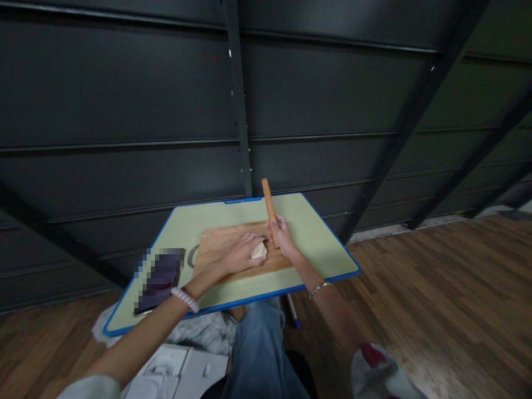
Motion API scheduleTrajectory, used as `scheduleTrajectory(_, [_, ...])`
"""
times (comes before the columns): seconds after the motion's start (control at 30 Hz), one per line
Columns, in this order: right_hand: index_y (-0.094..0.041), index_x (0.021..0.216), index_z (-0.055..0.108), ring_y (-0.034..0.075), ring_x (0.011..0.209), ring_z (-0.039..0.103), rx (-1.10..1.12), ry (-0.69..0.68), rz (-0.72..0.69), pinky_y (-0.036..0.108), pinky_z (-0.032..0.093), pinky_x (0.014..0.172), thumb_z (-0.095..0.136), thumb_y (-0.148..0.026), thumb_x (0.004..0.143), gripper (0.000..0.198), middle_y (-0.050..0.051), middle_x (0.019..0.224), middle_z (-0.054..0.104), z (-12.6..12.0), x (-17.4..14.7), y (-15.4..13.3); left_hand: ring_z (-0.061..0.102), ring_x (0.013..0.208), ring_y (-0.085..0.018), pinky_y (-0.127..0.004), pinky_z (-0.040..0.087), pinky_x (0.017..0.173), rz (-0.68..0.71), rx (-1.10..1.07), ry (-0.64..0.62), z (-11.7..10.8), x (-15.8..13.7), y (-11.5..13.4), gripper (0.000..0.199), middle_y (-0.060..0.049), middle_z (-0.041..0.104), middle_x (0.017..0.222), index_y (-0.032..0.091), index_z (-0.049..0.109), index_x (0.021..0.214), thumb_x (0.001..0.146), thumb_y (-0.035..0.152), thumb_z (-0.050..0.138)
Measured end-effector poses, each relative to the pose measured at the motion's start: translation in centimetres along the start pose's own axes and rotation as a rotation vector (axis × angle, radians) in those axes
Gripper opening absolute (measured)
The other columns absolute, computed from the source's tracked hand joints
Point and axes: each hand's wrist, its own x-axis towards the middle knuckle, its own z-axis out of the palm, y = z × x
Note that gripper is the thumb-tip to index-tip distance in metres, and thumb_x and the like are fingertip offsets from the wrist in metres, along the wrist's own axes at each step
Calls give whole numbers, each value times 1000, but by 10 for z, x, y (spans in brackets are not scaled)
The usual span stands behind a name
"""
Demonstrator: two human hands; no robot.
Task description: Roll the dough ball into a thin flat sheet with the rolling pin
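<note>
A pale lump of dough [258, 251] lies on a wooden cutting board [216, 244]. My left hand [243, 254] curves around the dough's left side, fingers and thumb touching it. In my right hand [282, 235] is a wooden rolling pin [269, 199], gripped near its lower end and tilted, with its far end pointing up and away over the board's back edge. The pin's lower end is just right of the dough. Part of the dough is hidden under my left fingers.
The board rests on a small pale-green table [324, 238] with a blue rim. A dark phone-like slab [160, 280], partly pixelated, lies at the table's left. Dark metal panels [166, 94] stand behind. White boxes [199, 371] and my knee [261, 343] are below the front edge.
</note>
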Motion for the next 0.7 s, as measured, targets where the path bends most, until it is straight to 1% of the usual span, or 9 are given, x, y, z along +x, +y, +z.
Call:
scheduleTrajectory(0.07, [-23,97,40,5,37,46,13,-9,6,17,37,32,57,-52,73,41,-8,72,55,0,0,-1,54,104,-24,-40,40,96,20,8,-3,7,9,3,33,-8,60,111,20,56,106,76,35,57])
scheduleTrajectory(0.17, [-24,97,40,4,36,46,11,-28,2,17,38,32,57,-52,74,40,-8,73,55,-1,0,0,57,95,-22,-39,44,90,-9,-11,75,19,17,6,17,-6,63,97,21,59,88,74,30,57])
scheduleTrajectory(0.27, [-24,98,41,5,37,46,15,-24,9,17,38,32,57,-52,74,40,-8,73,55,-1,1,2,57,91,-22,-39,45,87,-33,-56,148,29,18,6,11,-5,63,90,21,58,80,71,28,59])
scheduleTrajectory(0.43, [-24,101,41,5,38,47,11,-7,37,17,38,33,59,-51,73,42,-8,72,56,-1,-1,0,56,88,-22,-40,44,87,-109,9,206,40,24,5,8,-6,61,85,20,58,78,71,24,57])
scheduleTrajectory(0.57, [-24,101,41,5,37,45,-16,-21,20,17,37,33,58,-49,74,41,-8,71,55,0,-4,-2,56,90,-26,-43,43,88,-183,69,215,42,29,10,11,-8,61,84,18,59,79,71,24,57])
scheduleTrajectory(0.63, [-23,99,43,5,36,44,-47,-25,20,16,36,32,60,-50,72,42,-9,66,52,1,-6,-4,56,93,-27,-45,42,89,-209,40,221,38,28,13,13,-9,62,87,18,59,82,72,24,57])
scheduleTrajectory(0.7, [-22,92,44,5,35,42,-94,-37,12,16,35,31,62,-49,70,40,-10,61,49,1,-8,-7,56,95,-26,-45,42,90,-191,-55,212,33,21,14,17,-8,62,92,19,59,88,73,26,59])
